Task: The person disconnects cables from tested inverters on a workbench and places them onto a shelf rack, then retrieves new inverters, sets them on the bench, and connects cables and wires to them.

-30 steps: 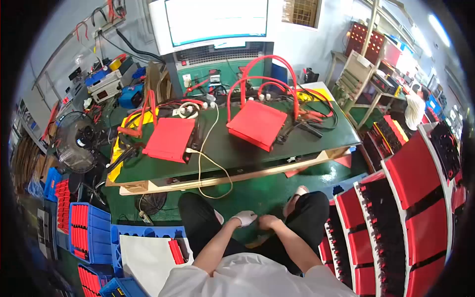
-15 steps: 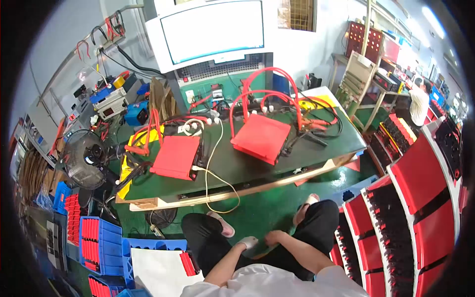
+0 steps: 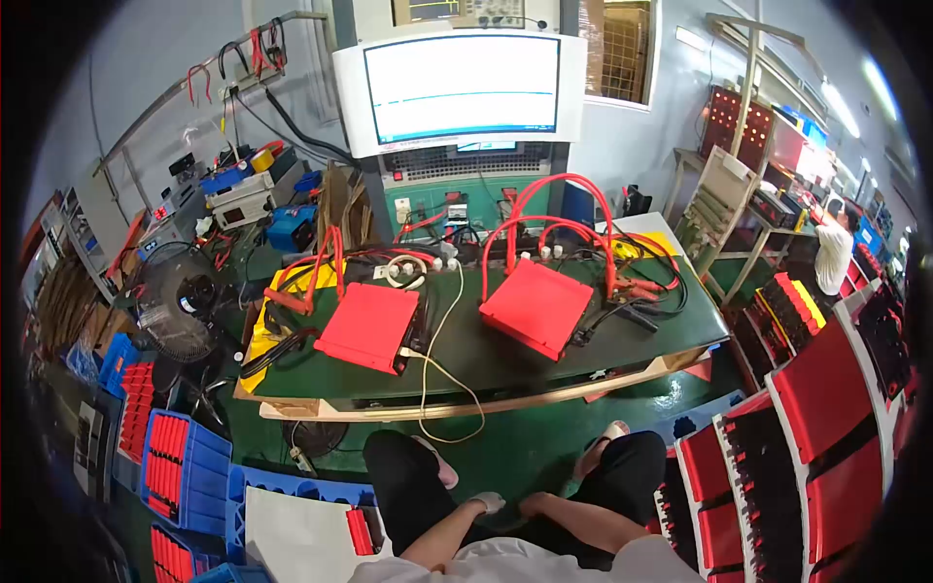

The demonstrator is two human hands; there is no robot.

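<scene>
The left hand [image 3: 489, 502] and right hand [image 3: 533, 504] rest between the knees [image 3: 394, 457], near each other; whether either is closed, I cannot tell. Ahead, a left red box [image 3: 369, 327] and right red box [image 3: 537, 303] sit spaced on the desk [image 3: 457, 345] before a monitor [image 3: 462, 89], likely keeping both reachable.

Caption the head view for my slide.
Left hand and right hand before a green-topped bench bearing two red boxes.
</scene>
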